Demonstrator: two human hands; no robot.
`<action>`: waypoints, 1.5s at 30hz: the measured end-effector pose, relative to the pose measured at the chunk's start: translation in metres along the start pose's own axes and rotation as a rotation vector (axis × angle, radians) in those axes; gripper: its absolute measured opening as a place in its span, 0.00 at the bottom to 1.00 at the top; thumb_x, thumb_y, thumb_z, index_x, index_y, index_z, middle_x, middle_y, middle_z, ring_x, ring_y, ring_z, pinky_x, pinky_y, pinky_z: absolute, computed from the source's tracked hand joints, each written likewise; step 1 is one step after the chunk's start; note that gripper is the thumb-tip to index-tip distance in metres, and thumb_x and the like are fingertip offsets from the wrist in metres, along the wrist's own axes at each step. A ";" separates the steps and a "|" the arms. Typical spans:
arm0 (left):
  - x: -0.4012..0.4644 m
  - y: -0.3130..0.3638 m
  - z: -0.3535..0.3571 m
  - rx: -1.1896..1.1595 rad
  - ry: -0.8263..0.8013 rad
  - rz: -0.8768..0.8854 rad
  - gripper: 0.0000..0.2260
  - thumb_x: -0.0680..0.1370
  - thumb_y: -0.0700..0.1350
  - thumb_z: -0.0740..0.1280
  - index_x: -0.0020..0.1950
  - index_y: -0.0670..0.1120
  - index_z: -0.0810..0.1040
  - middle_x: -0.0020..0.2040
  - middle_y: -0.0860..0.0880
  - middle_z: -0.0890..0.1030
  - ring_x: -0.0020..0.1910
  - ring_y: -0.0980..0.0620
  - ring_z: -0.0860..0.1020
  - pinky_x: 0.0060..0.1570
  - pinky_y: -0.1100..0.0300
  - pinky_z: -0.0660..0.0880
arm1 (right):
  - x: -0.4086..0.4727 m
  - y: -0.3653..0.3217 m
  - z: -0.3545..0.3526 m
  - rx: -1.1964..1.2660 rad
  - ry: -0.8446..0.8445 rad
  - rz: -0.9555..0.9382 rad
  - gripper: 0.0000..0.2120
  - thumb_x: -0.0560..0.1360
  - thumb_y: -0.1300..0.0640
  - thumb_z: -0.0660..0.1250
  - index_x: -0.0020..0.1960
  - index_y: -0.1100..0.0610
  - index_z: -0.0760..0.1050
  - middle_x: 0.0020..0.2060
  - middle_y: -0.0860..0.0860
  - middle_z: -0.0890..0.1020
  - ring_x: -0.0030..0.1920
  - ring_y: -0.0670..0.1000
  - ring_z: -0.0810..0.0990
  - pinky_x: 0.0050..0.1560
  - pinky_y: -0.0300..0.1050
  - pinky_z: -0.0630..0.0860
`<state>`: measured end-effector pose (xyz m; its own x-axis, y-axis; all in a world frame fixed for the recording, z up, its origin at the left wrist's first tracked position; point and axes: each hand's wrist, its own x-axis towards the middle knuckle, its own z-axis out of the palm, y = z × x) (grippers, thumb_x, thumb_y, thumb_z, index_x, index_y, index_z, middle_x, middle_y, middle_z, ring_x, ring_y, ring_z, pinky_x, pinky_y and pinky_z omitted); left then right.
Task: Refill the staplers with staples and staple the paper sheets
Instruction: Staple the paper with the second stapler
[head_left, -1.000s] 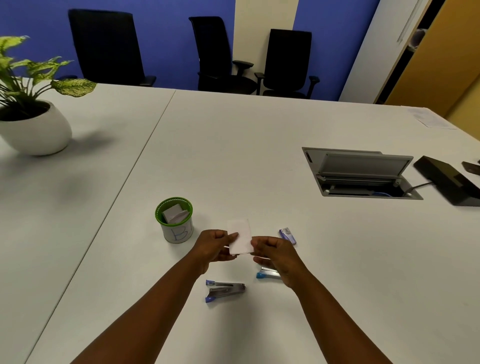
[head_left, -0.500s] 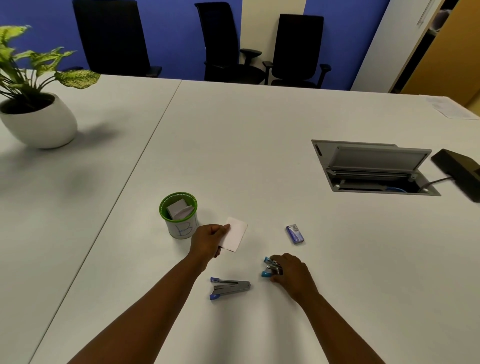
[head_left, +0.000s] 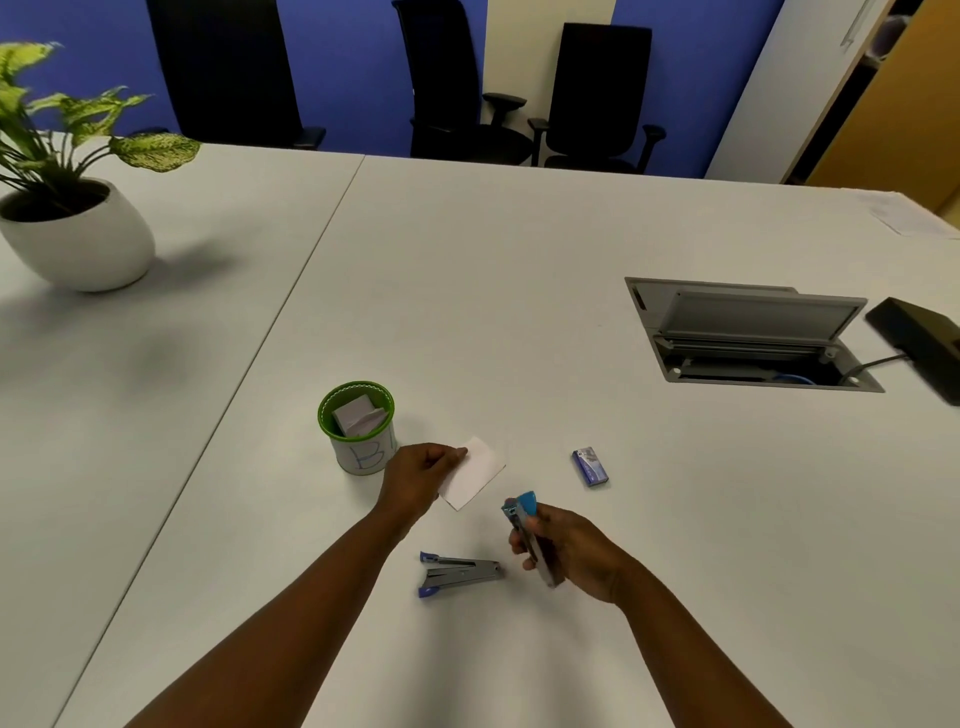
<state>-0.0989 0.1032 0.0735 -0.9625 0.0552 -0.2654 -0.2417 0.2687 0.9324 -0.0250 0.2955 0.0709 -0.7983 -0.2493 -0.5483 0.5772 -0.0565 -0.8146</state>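
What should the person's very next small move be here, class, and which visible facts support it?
Probably bring the light-blue stapler in the right hand across to the free edge of the paper slip pinched by the left hand. Stapler and paper are both lifted but apart; the other stapler lies unused on the table.

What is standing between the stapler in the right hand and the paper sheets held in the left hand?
Nothing visible. The right hand holds the light blue stapler off the table, and only bare white table lies between it and the paper sheets pinched by the left hand. The dark blue stapler lies nearer the person, aside.
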 end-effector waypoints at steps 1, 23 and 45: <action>0.000 0.001 0.001 0.021 -0.010 0.025 0.07 0.75 0.47 0.68 0.44 0.46 0.83 0.35 0.52 0.79 0.34 0.56 0.74 0.33 0.63 0.68 | -0.001 -0.002 0.002 0.113 -0.027 0.008 0.13 0.80 0.57 0.53 0.60 0.61 0.70 0.40 0.54 0.78 0.40 0.49 0.76 0.39 0.41 0.73; -0.007 0.010 0.009 0.207 -0.063 0.247 0.10 0.73 0.45 0.70 0.50 0.41 0.83 0.49 0.45 0.83 0.42 0.56 0.77 0.37 0.72 0.72 | 0.006 -0.008 0.025 0.240 -0.008 -0.025 0.25 0.65 0.40 0.63 0.52 0.59 0.76 0.37 0.52 0.83 0.34 0.48 0.77 0.34 0.39 0.76; -0.014 0.011 0.021 0.050 -0.153 0.128 0.11 0.76 0.45 0.66 0.50 0.39 0.82 0.49 0.41 0.83 0.43 0.48 0.79 0.45 0.56 0.78 | 0.010 -0.011 0.034 0.259 0.230 0.054 0.13 0.72 0.47 0.65 0.44 0.58 0.77 0.30 0.52 0.83 0.33 0.49 0.79 0.32 0.37 0.78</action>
<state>-0.0856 0.1257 0.0825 -0.9542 0.2364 -0.1831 -0.1084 0.2974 0.9486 -0.0331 0.2613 0.0805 -0.7663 -0.0362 -0.6415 0.6206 -0.2998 -0.7245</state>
